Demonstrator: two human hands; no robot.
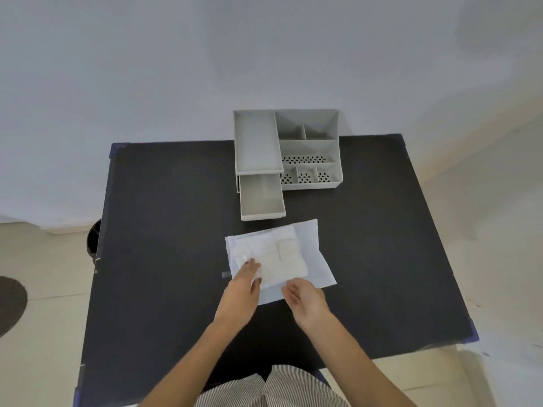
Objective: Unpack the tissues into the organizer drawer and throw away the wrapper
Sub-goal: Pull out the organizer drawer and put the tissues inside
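A white stack of tissues (pixel 276 257) lies on its opened, flattened clear-white wrapper (pixel 311 254) in the middle of the black table. My left hand (pixel 244 286) rests on the stack's near left corner, fingers pinching the tissue edge. My right hand (pixel 305 298) hovers at the wrapper's near edge, fingers curled loosely with the palm turned inward, holding nothing that I can see. Just beyond the tissues the grey organizer (pixel 308 148) stands at the table's far edge, its lower drawer (pixel 261 198) pulled out toward me and empty.
A dark round bin (pixel 93 242) sits on the floor by the table's left edge. The black table (pixel 164 230) has blue taped corners. A dark round mat (pixel 8 304) lies on the floor at far left. A wall stands behind the organizer.
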